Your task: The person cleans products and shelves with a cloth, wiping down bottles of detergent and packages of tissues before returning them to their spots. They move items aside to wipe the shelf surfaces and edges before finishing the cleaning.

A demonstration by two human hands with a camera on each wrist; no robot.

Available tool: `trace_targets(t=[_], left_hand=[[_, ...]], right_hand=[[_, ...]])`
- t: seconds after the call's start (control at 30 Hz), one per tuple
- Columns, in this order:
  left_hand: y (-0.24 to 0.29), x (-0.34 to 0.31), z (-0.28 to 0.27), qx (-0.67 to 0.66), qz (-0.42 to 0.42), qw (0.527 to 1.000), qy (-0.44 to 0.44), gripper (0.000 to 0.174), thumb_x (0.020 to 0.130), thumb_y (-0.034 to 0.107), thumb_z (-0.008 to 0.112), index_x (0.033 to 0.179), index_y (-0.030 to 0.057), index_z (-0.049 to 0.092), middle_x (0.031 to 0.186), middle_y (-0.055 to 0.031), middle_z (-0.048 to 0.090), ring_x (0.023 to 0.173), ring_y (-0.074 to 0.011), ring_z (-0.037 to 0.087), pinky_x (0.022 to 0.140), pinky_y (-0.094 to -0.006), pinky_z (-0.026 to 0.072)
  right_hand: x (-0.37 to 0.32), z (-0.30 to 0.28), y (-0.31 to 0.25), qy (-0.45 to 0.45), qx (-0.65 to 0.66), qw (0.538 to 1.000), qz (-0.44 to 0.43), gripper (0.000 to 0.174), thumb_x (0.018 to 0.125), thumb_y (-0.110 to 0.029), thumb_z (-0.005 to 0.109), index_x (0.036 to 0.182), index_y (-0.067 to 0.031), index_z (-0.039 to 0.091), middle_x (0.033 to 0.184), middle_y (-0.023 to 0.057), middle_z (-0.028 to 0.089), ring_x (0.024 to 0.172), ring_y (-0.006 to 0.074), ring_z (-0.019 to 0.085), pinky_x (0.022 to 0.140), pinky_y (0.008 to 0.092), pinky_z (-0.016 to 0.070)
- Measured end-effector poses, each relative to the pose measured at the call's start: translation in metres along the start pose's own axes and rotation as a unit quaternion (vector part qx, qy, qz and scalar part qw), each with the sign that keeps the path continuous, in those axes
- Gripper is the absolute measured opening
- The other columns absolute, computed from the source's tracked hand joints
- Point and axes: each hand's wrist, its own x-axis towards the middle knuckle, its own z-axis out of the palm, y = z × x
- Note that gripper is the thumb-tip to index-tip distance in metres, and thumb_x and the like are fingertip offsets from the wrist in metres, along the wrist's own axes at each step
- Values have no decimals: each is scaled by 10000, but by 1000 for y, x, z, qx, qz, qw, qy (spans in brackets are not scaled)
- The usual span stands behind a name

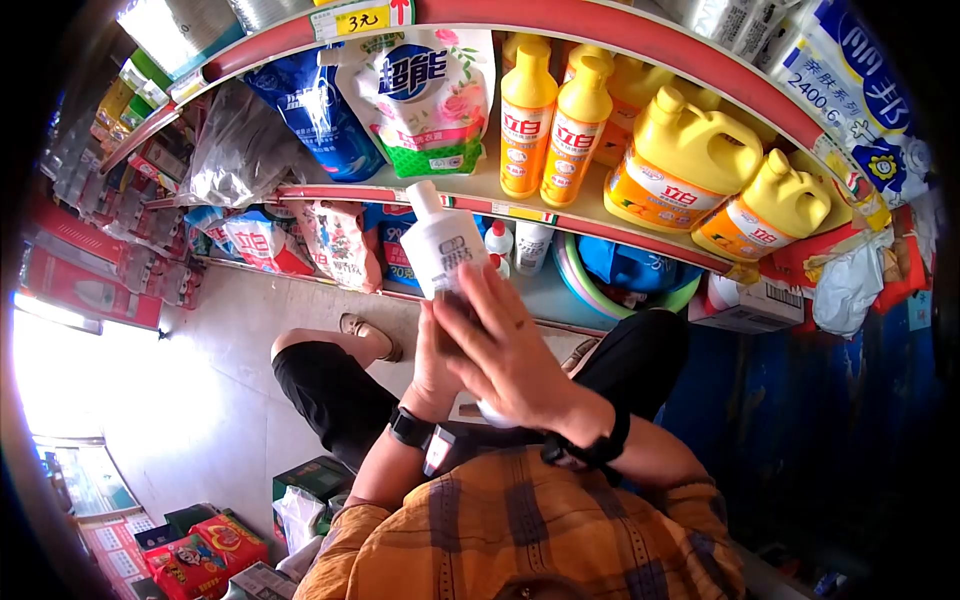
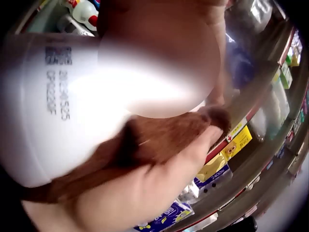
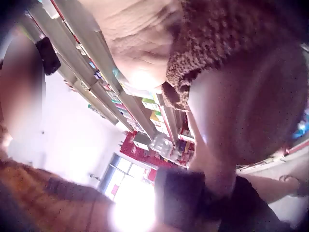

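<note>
Leaning between both hands, the white bottle [image 1: 434, 240] tilts in front of the shelf [image 1: 470, 190], brown cloth [image 2: 164, 137] against it. The right hand [image 1: 515, 360] lays extended fingers across it; the left hand's [image 1: 435, 375] finger curl is hidden. Uneven pressure could let smooth plastic slip off the cloth and drop.

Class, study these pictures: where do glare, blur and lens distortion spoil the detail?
Head view: glare bleaches the floor at left; the upper shelf edge bows. Left wrist view: a bright haze crosses the white bottle, its printed code legible. Right wrist view: glare swallows part of the window.
</note>
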Motion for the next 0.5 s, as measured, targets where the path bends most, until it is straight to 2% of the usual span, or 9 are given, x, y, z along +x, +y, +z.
trace_targets(t=[0.03, 0.17, 0.2, 0.3, 0.33, 0.4, 0.43, 0.47, 0.5], left_hand=[[6, -5, -2, -8, -45, 999, 5, 772, 944, 652, 345, 1450, 69, 329, 1420, -144, 435, 1311, -315, 424, 1112, -439, 341], [8, -1, -4, -43, -74, 995, 51, 777, 937, 658, 348, 1421, 50, 358, 1322, -158, 517, 1178, -303, 539, 1007, -424, 460], [6, 5, -9, 2, -65, 998, 23, 748, 953, 636, 324, 1419, 52, 361, 1319, -154, 518, 1178, -304, 537, 1017, -428, 451], [-9, 12, -19, -59, -54, 996, -28, 731, 981, 598, 260, 1463, 52, 310, 1414, -152, 458, 1284, -289, 469, 1079, -426, 386], [-6, 11, -15, 49, -54, 997, -25, 783, 964, 650, 229, 1492, 74, 262, 1469, -152, 398, 1338, -283, 416, 1100, -419, 359], [-6, -1, -1, 39, -115, 990, 65, 899, 898, 759, 192, 1509, 100, 218, 1495, -146, 356, 1351, -283, 397, 1107, -412, 349], [-15, -2, -13, 65, -83, 994, -17, 1042, 783, 861, 209, 1519, 124, 185, 1505, -132, 337, 1359, -277, 380, 1110, -413, 343], [-23, -4, -23, 59, -91, 991, -77, 1113, 718, 895, 265, 1516, 122, 192, 1502, -118, 341, 1364, -273, 368, 1112, -424, 342], [-25, -5, -25, 56, -100, 991, -68, 1120, 708, 896, 299, 1514, 124, 202, 1498, -116, 346, 1362, -275, 369, 1113, -433, 341]], right_hand=[[-7, 3, -2, -16, -10, 1000, 5, 606, 855, -210, 664, 1402, -63, 449, 1538, 247, 194, 1398, 470, 229, 1125, 550, 236], [-40, 10, -11, -61, -1, 998, 12, 655, 807, -176, 709, 1404, -84, 458, 1546, 227, 183, 1403, 466, 223, 1103, 593, 246], [-35, 9, -9, -63, -10, 998, 16, 651, 805, -172, 709, 1402, -90, 463, 1545, 230, 181, 1401, 471, 224, 1100, 598, 247], [-13, 7, 7, -14, -48, 999, 1, 630, 827, -170, 679, 1412, -114, 453, 1535, 247, 196, 1398, 487, 214, 1110, 585, 226], [7, 0, 12, 4, -65, 998, -4, 618, 841, -166, 664, 1416, -110, 445, 1537, 249, 193, 1402, 490, 204, 1121, 574, 210], [28, -6, 16, 28, -46, 999, 5, 606, 853, -157, 648, 1419, -107, 440, 1543, 249, 176, 1409, 491, 183, 1132, 560, 194], [36, -7, 18, 52, -26, 998, 14, 594, 865, -148, 633, 1423, -104, 435, 1550, 249, 158, 1416, 492, 162, 1142, 547, 178], [42, -8, 22, 56, -20, 998, 21, 593, 874, -124, 615, 1435, -125, 423, 1563, 245, 119, 1426, 490, 126, 1147, 539, 168], [45, -8, 25, 64, -5, 998, 27, 579, 880, -124, 612, 1431, -135, 433, 1566, 239, 110, 1427, 487, 122, 1148, 538, 168]])
